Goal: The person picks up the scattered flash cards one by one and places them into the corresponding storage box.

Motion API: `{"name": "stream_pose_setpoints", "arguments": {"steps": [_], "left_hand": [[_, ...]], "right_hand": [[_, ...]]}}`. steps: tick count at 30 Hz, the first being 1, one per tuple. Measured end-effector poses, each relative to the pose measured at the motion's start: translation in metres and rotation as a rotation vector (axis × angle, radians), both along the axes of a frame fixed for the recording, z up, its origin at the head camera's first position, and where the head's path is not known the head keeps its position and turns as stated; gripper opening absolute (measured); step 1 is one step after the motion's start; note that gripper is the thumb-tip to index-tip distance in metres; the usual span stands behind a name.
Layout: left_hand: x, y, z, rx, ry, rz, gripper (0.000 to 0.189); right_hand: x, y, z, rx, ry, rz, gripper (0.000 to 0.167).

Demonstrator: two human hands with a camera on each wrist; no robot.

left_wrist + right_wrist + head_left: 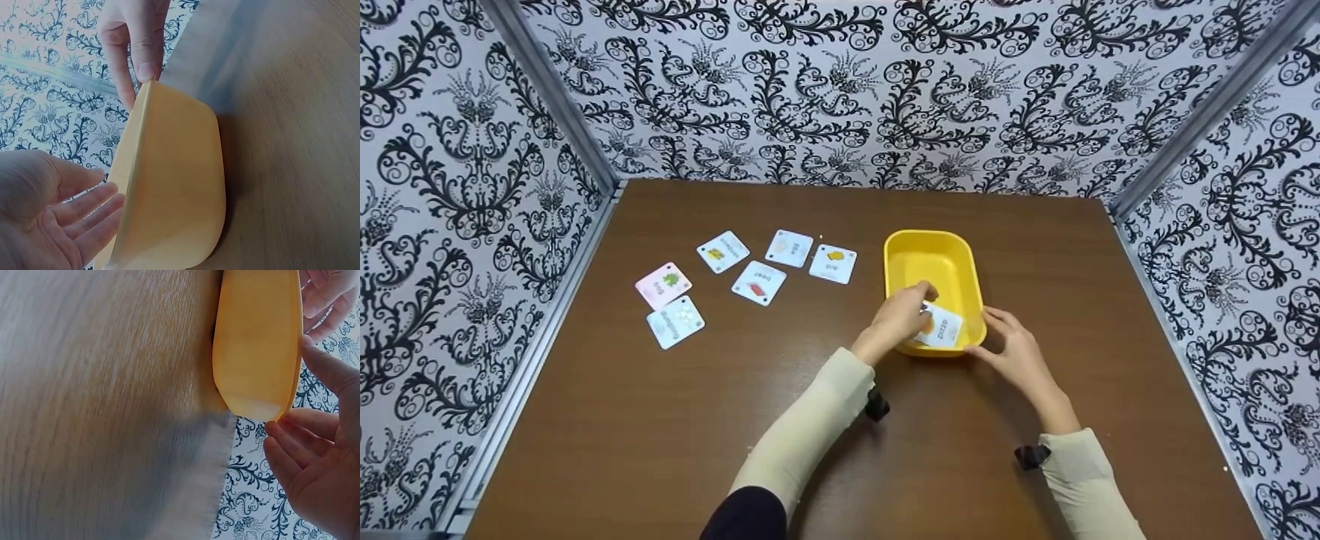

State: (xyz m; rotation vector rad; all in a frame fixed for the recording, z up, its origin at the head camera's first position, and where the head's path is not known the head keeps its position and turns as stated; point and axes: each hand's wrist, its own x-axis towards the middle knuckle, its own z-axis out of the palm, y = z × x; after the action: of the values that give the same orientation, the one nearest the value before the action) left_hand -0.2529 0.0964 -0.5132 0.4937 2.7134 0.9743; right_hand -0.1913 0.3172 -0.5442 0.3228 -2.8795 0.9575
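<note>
1. Nearest the head camera, a dark sleeve (pixel 746 516) and a cream sleeve (pixel 802 431) are seen over the wooden table (pixel 720 397); the tub's rim could be brushed by the black strap (pixel 877 403) if the left arm were lowered

2. Within the yellow tub (pixel 930 244), the pizza card (pixel 946 328) is found at the near end, partly covered by the left hand (pixel 898 317); it could be bent or flicked out if dragged against the wall, and whether it lies flat or leans cannot be told

3. Left of the tub, a pink card (pixel 661 286) and a blue card (pixel 676 322) are set touching; both could be shifted if only one were pulled, while four other cards (pixel 790 248) could be nudged by a sweeping forearm

4. From the left wrist, the left hand's fingers are seen loosely spread beside the rim, with nothing visibly gripped; a card could be missed or dropped if the fingers were not closed firmly

5. From the right wrist, the tub's corner is held between the thumb and fingers of the right hand (pixel 323 455); the tub could be slid or tipped if that light hold were pressed unevenly
</note>
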Motion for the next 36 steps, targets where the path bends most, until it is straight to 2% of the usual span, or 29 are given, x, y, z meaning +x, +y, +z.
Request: {"name": "stream_pose_setpoints", "arguments": {"steps": [10,20,28,36], "left_hand": [[0.0,-0.007,0.007,-0.03,0.043,-0.002,0.029],[-0.003,-0.021,0.015,0.002,0.066,0.022,0.027],[-0.006,-0.041,0.015,0.058,0.066,0.06,0.026],[-0.013,-0.068,0.011,0.123,0.117,0.108,0.024]], "right_hand": [[0.001,0.0,-0.001,0.003,0.028,0.003,0.072],[0.0,-0.001,0.0,0.005,0.025,0.005,0.072],[0.001,0.0,-0.001,0.002,0.027,0.003,0.072],[0.002,-0.001,0.001,-0.008,0.002,-0.001,0.072]]}}
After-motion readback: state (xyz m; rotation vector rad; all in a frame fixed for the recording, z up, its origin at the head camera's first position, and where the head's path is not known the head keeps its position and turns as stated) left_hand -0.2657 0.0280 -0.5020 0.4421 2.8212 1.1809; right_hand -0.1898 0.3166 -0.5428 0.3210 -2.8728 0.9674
